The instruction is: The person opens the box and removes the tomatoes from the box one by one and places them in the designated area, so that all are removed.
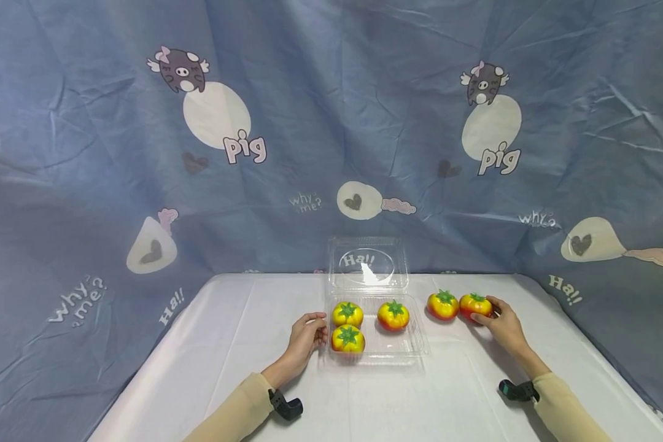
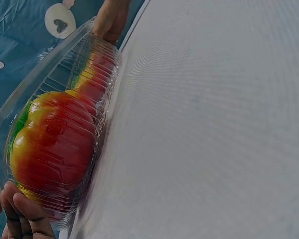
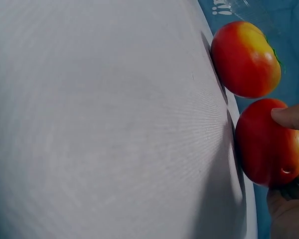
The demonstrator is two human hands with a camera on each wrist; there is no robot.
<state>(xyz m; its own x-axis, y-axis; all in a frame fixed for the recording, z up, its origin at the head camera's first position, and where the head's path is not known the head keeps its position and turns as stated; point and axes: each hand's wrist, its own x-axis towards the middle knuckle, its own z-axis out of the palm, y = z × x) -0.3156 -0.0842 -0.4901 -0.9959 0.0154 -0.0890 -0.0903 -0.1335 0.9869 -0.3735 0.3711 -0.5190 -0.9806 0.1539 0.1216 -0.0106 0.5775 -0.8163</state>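
Note:
A clear plastic clamshell box [image 1: 383,354] stands with its lid [image 1: 337,281] raised at the back. Inside it are three red-and-yellow tomatoes with green tops: one tomato [image 1: 348,314] at back left, another tomato [image 1: 347,342] in front of it, a third tomato [image 1: 393,316] on the right. Against the outside of the box's left wall rest the bent fingers of my left hand [image 1: 304,341], the thumb apart from them. To the right of the box, my right hand [image 1: 505,325] holds a tomato [image 3: 266,144] between thumb and fingers at the tabletop. Beside it sits another tomato [image 1: 443,306].
The white-covered table [image 1: 364,405] ends at a blue printed curtain [image 1: 287,233], which hangs behind it and along both sides. The raised lid stands close to the curtain. A dark band with a camera [image 1: 287,406] is on the left wrist, another band [image 1: 518,391] on the right.

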